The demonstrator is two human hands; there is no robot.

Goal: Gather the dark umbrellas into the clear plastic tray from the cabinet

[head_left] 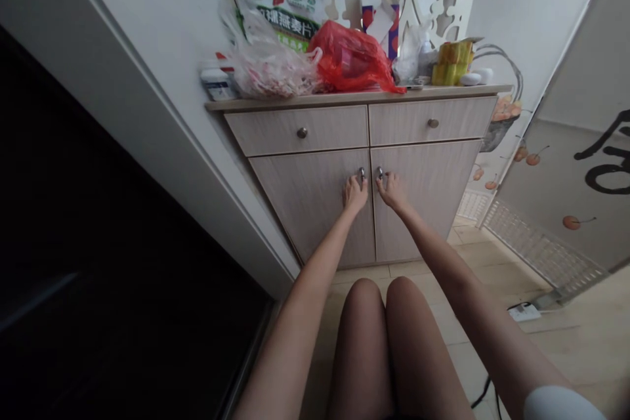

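Observation:
A low wooden cabinet (pixel 315 210) with two drawers and two lower doors stands against the wall in front of me. My left hand (pixel 354 193) is closed round the metal knob of the left door (pixel 361 172). My right hand (pixel 390 190) is closed round the knob of the right door (pixel 379 172). Both doors look flush and closed. My knees show at the bottom of the view as I crouch before the cabinet.
On the cabinet top lie a red plastic bag (pixel 352 59), a clear bag (pixel 273 69), a printed food packet (pixel 285 13) and yellow packs (pixel 451 60). A dark opening (pixel 98 275) is at left. A white power strip (pixel 524 312) lies on the tiled floor.

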